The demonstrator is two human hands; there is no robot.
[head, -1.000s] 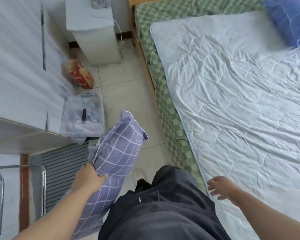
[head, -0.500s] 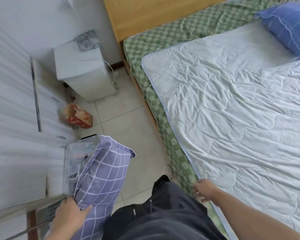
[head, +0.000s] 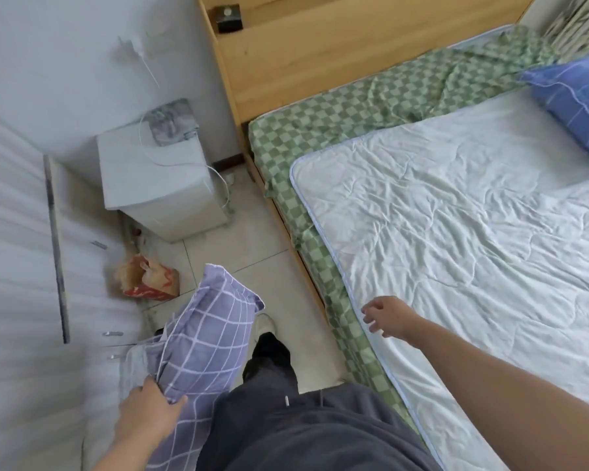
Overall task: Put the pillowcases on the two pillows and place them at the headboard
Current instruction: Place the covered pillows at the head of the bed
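The left hand (head: 147, 414) grips one edge of the purple checked pillow (head: 203, 348), which hangs beside the person's leg, above the tiled floor (head: 252, 246). The right hand (head: 386, 316) holds nothing, with its fingers loosely spread over the edge of the white quilt (head: 456, 239). A blue pillow (head: 577, 100) lies on the bed near the wooden headboard (head: 337, 45).

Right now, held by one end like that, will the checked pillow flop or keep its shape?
The checked pillow probably keeps its shape: it stands plump above the left hand. Likely light, since one hand carries it. Its loose cover may slip.
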